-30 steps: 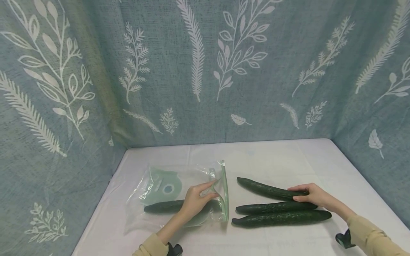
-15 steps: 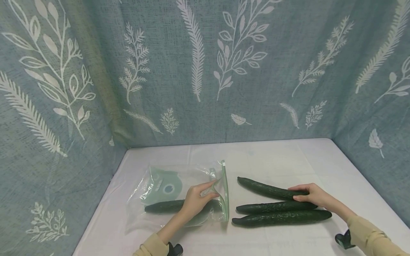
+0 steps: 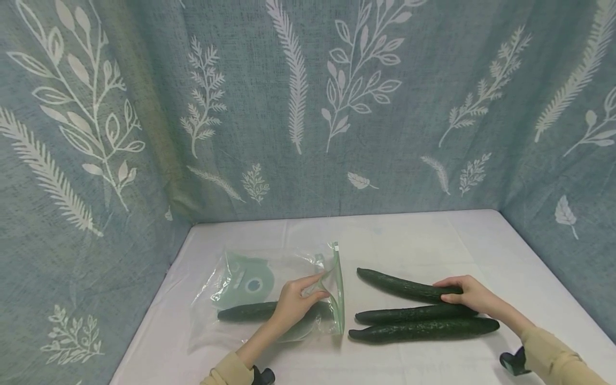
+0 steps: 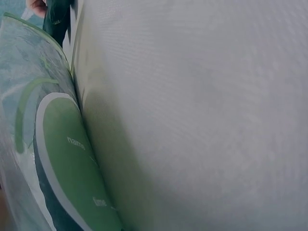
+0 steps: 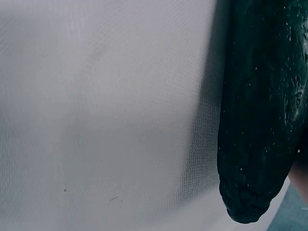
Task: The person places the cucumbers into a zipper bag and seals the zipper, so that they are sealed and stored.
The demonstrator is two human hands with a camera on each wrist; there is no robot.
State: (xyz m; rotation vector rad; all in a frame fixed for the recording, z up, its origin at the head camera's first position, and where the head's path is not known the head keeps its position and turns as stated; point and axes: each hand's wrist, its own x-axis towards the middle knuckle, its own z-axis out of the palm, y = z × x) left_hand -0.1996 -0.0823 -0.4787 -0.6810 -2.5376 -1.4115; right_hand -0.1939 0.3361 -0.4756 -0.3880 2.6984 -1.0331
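A clear zip bag with green print lies at the left, one cucumber inside it. At its mouth my left hand pinches the upper film between thumb and fingers, drawing the green zip edge into a bend. Three more cucumbers lie to the right of the bag. Around the right end of the farthest cucumber my right hand curls its thumb and fingers. Close in front are the middle cucumber and the nearest cucumber. The left wrist view shows the bag's green label.
A white cloth covers the table. Blue-green curtains with white leaf patterns stand behind it and at both sides. The right wrist view shows a large cucumber end close to the camera.
Both hands keep their hold in nearly the same place. The right wrist has shifted very slightly to the left; the bag and cucumbers stay where they were.
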